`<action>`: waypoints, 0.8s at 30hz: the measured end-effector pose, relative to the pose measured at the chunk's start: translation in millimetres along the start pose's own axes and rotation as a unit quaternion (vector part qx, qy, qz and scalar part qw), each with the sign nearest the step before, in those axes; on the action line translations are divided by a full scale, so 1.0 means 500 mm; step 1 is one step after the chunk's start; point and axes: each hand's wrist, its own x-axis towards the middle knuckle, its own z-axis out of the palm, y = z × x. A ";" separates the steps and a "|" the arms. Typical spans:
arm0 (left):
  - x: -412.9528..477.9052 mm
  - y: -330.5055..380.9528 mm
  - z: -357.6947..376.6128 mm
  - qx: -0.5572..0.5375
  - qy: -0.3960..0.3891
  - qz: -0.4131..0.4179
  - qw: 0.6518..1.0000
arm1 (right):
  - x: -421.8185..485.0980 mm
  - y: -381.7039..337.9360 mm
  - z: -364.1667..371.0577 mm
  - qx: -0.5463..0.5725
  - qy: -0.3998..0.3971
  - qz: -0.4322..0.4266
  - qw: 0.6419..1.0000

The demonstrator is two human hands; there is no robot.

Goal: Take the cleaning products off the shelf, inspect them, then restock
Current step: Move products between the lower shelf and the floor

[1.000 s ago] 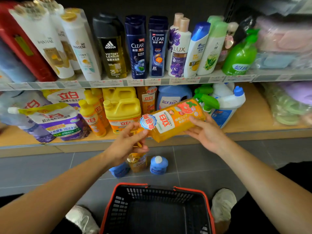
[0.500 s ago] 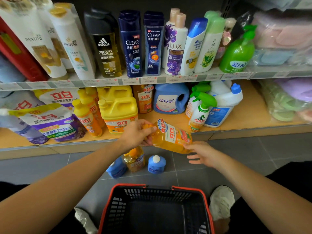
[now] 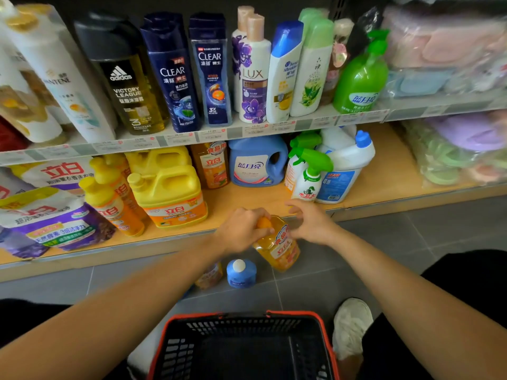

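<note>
- At the foot of a shop's cleaning aisle, seen from the head camera, a person's left hand (image 3: 242, 233) clamps its curled fingers over the orange cap (image 3: 264, 222) of an orange bottle (image 3: 278, 249).
- Hanging directly beneath those fingers, the orange bottle leans slightly, just in front of the lower shelf (image 3: 247, 200); whether its base touches the grey floor (image 3: 384, 242) cannot be told.
- Just right of the bottle's shoulder, the right hand (image 3: 311, 224) keeps its fingers loose and spread, grasping nothing; whether the fingertips brush the bottle is unclear.
- Below the left fingers, a blue bottle (image 3: 241, 272) with a white cap stands on the floor, beside a second orange bottle (image 3: 211, 275) half hidden by the left forearm.
- Beyond the fingertips, the shelf carries a yellow jug (image 3: 170, 193) to the left, a blue jug (image 3: 256, 163) straight ahead and a green-trigger spray bottle (image 3: 310, 179) just past the right fingers.
- Nearer the person than either hand's fingers sits a black basket (image 3: 293, 315) with a red rim.
</note>
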 end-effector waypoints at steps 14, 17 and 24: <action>0.074 -0.046 0.183 0.139 -0.126 -0.016 0.982 | 0.092 0.002 -0.168 -0.120 0.236 -0.015 0.964; 0.067 -0.049 0.184 0.068 -0.130 -0.042 0.988 | 0.096 -0.002 -0.166 -0.100 0.234 -0.011 0.967; 0.014 -0.058 0.115 -0.034 -0.160 -0.055 0.985 | 0.050 -0.046 -0.156 -0.057 0.239 -0.064 0.967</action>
